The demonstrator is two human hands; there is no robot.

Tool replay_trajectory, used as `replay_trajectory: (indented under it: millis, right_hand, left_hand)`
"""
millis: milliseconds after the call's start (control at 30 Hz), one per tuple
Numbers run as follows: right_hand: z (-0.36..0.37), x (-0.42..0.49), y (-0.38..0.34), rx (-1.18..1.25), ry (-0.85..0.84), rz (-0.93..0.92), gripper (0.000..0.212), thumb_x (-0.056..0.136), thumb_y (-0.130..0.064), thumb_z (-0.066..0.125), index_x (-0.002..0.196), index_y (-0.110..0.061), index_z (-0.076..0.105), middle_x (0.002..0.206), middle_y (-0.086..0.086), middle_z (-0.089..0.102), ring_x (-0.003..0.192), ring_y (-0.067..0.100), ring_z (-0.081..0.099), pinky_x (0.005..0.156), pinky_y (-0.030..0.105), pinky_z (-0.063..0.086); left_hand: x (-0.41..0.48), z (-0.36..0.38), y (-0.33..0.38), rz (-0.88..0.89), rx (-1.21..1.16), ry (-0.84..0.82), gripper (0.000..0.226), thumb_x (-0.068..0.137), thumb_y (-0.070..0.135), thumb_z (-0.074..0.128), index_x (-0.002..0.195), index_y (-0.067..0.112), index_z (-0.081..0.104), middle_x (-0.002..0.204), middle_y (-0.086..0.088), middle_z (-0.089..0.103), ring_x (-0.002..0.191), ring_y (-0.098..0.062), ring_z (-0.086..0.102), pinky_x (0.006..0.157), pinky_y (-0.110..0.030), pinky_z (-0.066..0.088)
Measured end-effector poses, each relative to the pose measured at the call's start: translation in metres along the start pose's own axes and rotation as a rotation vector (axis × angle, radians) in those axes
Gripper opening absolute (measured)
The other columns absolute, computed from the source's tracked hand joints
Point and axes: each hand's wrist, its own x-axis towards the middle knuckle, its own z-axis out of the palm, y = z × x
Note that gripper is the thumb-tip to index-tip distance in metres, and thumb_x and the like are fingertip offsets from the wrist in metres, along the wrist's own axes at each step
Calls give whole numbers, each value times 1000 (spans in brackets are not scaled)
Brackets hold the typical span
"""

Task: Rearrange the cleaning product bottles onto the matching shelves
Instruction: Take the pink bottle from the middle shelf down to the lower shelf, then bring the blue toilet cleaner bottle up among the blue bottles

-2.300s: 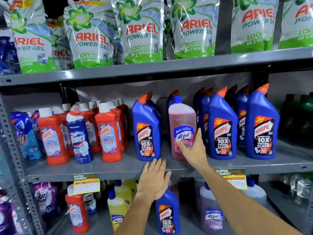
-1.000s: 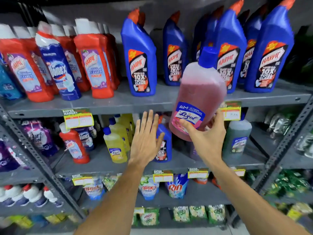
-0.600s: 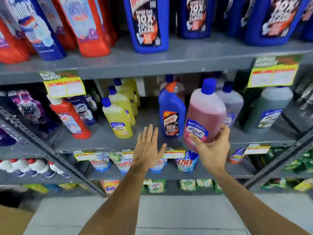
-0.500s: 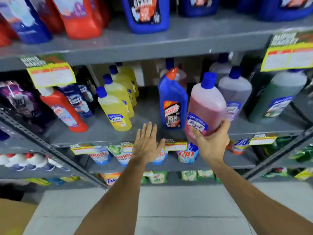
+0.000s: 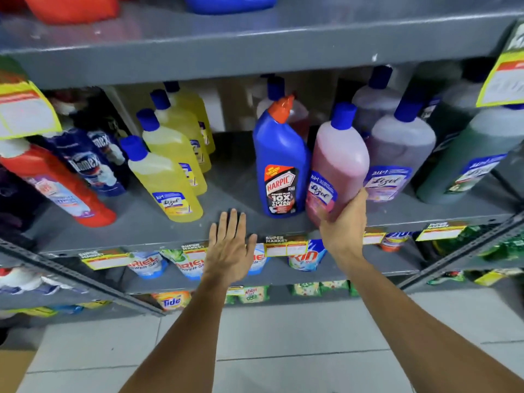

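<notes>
The right hand (image 5: 344, 222) grips the pink Lizol bottle (image 5: 337, 163), not yet released; the left hand (image 5: 231, 248) is spread flat; the blue Harpic bottle (image 5: 279, 165) remains misplaced.

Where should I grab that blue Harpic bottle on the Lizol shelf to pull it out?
Probably the narrow shoulder below the orange cap, reached from the front left by the open left hand. The Harpic bottle stands upright; its right side is crowded by the pink Lizol bottle held in the right hand, while its left is open shelf.
</notes>
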Motion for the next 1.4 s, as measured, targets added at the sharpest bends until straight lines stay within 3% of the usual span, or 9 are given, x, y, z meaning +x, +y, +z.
replay_trajectory:
  millis: [167,467,600,733,933,1067,1133,1233,1400]
  right_hand:
    - [2,10,3,-62,-40,36,68,84,0,76,141,-10,40,135,11,58,122,32,58,102,48,49]
    - [11,-4,12,-47,3,118,71,83,-9,81,143,-6,43,136,14,54,128,32,51,107,41,43]
    - [7,-44,14,-3,75,-48,72,85,-10,80,146,-6,42,135,10,51,129,25,49,111,38,41]
    - [11,-54,-11,50,-79,-261,71,85,-12,82,146,-11,45,142,1,51,134,15,50,110,35,45]
    - [37,-2,-77,-190,-286,-439,105,81,-10,83,161,-14,15,171,8,12,158,23,11,126,29,17]
    - [49,16,-97,-387,-259,-499,105,76,-7,84,159,-6,21,160,18,32,149,37,31,120,51,32]
    - [49,13,-94,-356,-182,-505,101,71,-2,85,155,-8,30,149,15,44,137,35,44,114,49,41]
    - [46,4,-82,-326,-121,-485,97,68,-7,86,152,-13,37,146,10,45,132,30,44,111,43,41]
    - [36,-4,-61,-131,-267,-300,98,67,-2,87,148,-28,37,140,0,46,127,22,48,107,41,46]
  left_hand:
    - [1,-1,2,-5,-2,-7,65,102,48,18,158,16,8,168,-7,4,154,-26,-1,123,-46,-2]
    - [3,2,-2,-3,-19,-30,66,102,50,13,158,17,3,168,-5,0,154,-25,-6,123,-45,-5]
    - [5,5,-3,-5,-14,-43,67,101,51,12,158,18,2,168,-5,-2,154,-25,-7,122,-44,-6]
    - [4,4,-4,11,-26,-19,67,102,51,13,158,16,6,168,-7,2,154,-27,-3,122,-45,-2]
    - [4,4,-4,6,-14,-59,67,102,50,11,158,16,0,168,-6,-5,154,-26,-8,122,-45,-5]
    - [5,3,-5,8,-26,-80,67,102,50,11,158,17,-4,167,-6,-9,153,-26,-13,120,-42,-10]
    - [5,3,-5,3,-25,-82,66,102,50,12,158,18,-5,167,-6,-9,153,-26,-13,121,-43,-10]
    - [5,2,-3,1,-36,-74,66,102,49,13,158,17,-2,168,-6,-7,153,-26,-11,121,-44,-9]
    - [4,3,-3,7,-61,-38,66,102,50,14,158,17,4,168,-5,-1,154,-27,-6,122,-44,-6]
